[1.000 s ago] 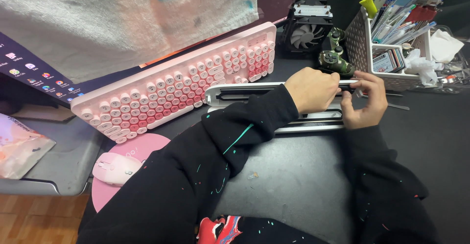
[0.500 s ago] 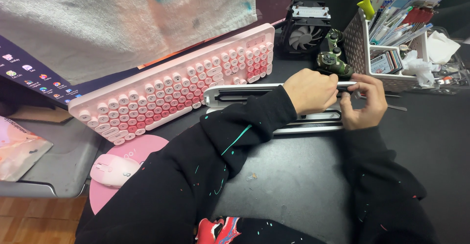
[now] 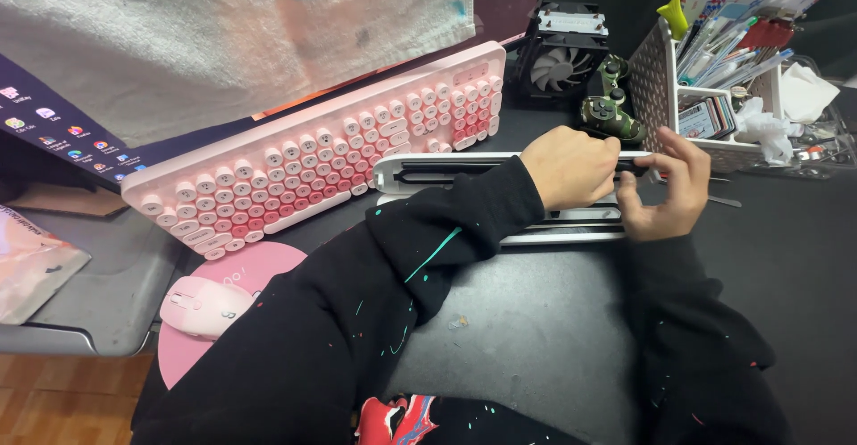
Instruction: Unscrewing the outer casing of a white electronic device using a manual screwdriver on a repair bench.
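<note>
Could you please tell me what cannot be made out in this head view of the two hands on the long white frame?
- Right end of the long white frame: covered by the left hand and right hand.
- Whatever the fingers pinch: hidden between them.
- Contents of the white basket: too small and crowded.
- Screen: draped by a towel.

Beside the glossy pink plastic keyboard (image 3: 321,155), the long bracket (image 3: 464,170) looks smooth white plastic on a matt black desk (image 3: 553,338).

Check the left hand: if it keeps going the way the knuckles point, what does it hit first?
Likely the right hand, right beside the left hand on the long white frame. Beyond that, the white mesh organizer; depth is unclear.
</note>
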